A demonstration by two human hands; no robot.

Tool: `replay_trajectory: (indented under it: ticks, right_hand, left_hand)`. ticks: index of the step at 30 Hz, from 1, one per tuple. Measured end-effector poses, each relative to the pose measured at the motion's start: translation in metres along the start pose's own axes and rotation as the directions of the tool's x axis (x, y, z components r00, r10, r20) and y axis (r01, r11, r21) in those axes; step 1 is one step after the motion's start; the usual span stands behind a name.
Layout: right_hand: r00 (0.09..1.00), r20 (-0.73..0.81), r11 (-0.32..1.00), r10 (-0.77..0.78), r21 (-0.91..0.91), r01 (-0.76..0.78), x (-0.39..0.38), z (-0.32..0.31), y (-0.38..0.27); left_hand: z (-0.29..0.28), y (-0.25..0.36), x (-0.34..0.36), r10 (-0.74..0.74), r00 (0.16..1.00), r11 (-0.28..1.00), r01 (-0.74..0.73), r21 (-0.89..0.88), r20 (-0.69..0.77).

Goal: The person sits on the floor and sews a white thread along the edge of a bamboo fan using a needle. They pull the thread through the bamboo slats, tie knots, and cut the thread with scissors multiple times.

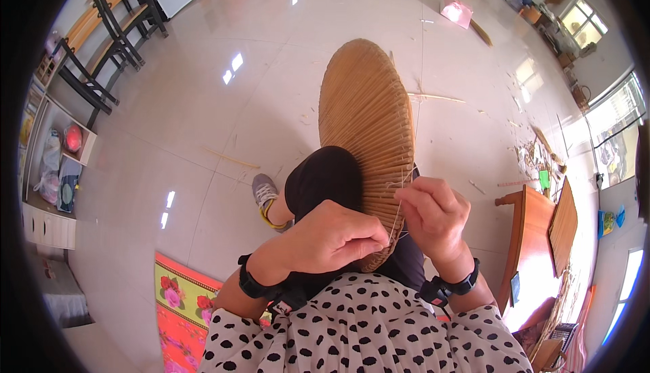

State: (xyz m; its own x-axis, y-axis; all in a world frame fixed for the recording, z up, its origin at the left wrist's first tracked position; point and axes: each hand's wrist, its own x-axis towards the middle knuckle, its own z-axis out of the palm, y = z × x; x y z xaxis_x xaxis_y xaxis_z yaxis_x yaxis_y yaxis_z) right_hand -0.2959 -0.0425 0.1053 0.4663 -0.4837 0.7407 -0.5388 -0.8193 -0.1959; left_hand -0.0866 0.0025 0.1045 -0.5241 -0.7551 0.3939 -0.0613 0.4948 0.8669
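Observation:
A large tan palm-leaf fan (365, 109) with ribbed pleats and a stitched edge leans across my lap, its broad end pointing away from me. My left hand (335, 237) is closed, thumb and fingertips pinching the fan's near right edge. Just right of that edge, my right hand (433, 217) is closed in a pinch on a thin white thread (398, 220). The thread runs along the fan's rim between my two hands. Whether a needle sits in my right fingertips is too small to tell.
Plant scraps and dry stalks (437, 97) lie scattered on the shiny tiled floor. A wooden table (521, 237) stands close at my right. Dark-framed chairs (112, 27) line the far left, above a white shelf unit (47, 227). A flowered red mat (179, 312) lies at my left.

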Motion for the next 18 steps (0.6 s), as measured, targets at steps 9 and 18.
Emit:
replay_trajectory:
  ticks: [9,18]
  right_hand:
    - [0.923,0.063,0.920,0.378,0.088,-0.383,0.005,-0.001,-0.009]
    - [0.885,0.096,0.868,0.455,0.174,-0.465,-0.001,0.004,0.000]
  left_hand:
    - [-0.011,-0.001,-0.012,-0.219,0.973,0.824,0.146,-0.547,-0.070]
    - [-0.009,-0.013,-0.015,-0.129,0.989,0.740,0.049,-0.671,-0.071]
